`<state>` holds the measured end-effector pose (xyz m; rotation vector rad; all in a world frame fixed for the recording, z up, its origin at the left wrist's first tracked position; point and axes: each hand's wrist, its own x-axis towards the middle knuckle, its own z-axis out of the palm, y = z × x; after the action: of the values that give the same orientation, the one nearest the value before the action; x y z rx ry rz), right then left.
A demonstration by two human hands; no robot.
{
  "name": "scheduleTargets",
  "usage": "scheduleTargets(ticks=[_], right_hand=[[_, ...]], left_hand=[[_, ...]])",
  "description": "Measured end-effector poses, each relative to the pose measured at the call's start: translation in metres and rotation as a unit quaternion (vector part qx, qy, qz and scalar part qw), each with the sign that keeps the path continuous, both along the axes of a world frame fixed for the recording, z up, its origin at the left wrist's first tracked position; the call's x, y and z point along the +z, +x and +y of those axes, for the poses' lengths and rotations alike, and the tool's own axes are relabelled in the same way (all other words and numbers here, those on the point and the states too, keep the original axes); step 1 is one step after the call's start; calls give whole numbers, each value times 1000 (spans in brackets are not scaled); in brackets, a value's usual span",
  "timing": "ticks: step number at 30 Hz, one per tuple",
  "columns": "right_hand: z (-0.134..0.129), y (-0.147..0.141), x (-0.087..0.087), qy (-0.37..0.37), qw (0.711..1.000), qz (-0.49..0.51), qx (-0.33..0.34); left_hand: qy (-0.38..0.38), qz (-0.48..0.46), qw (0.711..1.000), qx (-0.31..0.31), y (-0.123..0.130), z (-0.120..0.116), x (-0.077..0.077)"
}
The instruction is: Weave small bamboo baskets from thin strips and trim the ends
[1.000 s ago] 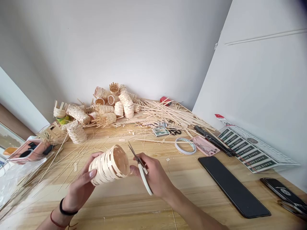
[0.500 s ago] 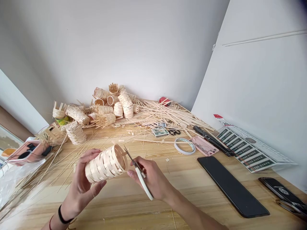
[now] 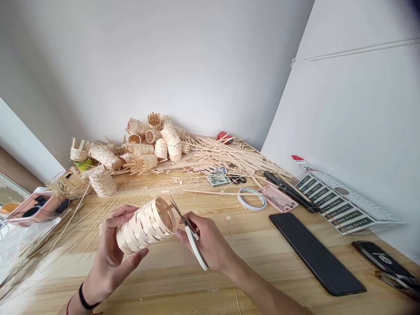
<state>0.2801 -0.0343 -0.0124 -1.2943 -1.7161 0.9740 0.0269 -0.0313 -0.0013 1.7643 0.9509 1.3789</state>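
Note:
My left hand (image 3: 113, 251) is wrapped round a small woven basket (image 3: 144, 226) made of pale wood strips. The basket lies tilted in the hand, its round mouth facing right and a little up. A short strip end sticks out from the rim. In my right hand (image 3: 206, 240) is a pair of white-handled scissors (image 3: 193, 245). Their pointed metal blades reach up and left to the basket's rim, beside the strip end. Whether the blades touch the strip I cannot tell.
At the back, several woven baskets (image 3: 141, 127) are piled beside loose wood strips (image 3: 229, 153). To the right lie a tape roll (image 3: 252, 206), a black phone-like slab (image 3: 315, 253), a utility knife (image 3: 288, 190) and a blade card (image 3: 341, 201). A pink container (image 3: 42, 212) stands left.
The hands, basket and scissors keep nearly the same pose. The whole view has shifted very slightly.

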Motion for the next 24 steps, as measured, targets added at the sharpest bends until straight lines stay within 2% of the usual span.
scheduleTargets(ticks=[9,24], right_hand=[[-1,-2,1,15,999,21,29],[-1,4,3,10,999,0,35]], left_hand=[[-23,-4,999,-45,-1,-2,-4],[-55,-32,997,-34,-3,-2,-6]])
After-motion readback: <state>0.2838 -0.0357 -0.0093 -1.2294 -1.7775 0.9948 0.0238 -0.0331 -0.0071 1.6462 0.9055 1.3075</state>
